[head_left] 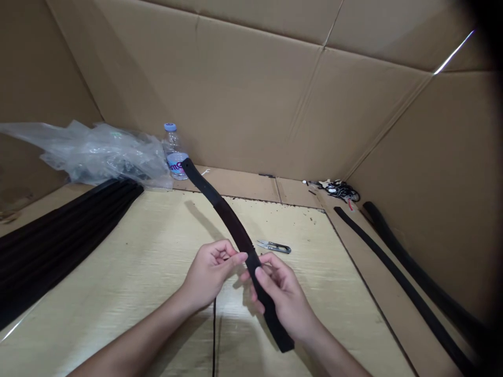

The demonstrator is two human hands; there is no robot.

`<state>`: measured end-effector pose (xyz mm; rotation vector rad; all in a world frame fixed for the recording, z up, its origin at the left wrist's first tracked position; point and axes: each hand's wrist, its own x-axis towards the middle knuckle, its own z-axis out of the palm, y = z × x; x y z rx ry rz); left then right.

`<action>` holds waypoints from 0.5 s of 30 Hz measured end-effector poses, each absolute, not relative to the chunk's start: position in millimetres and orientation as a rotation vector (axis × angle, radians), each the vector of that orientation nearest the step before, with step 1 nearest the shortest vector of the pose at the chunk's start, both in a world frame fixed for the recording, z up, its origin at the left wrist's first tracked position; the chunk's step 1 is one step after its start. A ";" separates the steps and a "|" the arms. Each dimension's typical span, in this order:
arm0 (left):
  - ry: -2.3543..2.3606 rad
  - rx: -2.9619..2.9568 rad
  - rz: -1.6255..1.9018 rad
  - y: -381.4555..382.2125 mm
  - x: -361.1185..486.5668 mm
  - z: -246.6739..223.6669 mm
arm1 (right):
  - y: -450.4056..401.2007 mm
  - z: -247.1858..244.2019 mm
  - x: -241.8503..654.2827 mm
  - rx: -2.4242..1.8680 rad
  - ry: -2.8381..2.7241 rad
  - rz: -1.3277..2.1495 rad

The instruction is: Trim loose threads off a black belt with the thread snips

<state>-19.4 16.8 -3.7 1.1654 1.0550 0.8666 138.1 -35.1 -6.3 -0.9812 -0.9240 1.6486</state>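
Observation:
A long, flat black rubber strip (231,225) curves up from my hands toward the back of the pale board (118,283), and its far end rises near a water bottle. My left hand (210,275) pinches the strip's edge with its fingertips. My right hand (281,298) grips the strip lower down, and the lower end hangs out below it. Steel thread snips (274,247) lie on the board just beyond my hands, touching neither.
A bundle of black strips (58,241) lies along the left. A crumpled plastic bag (102,154) and the bottle (173,152) stand behind it. Two black strips (404,283) run down the right side. Tangled cords (338,191) lie at the back, inside cardboard walls (251,89).

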 end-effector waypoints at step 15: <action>1.188 1.325 0.799 38.5 -29.1 2.5 | -4.3 -18.3 123.6 -1.048 -0.896 1.611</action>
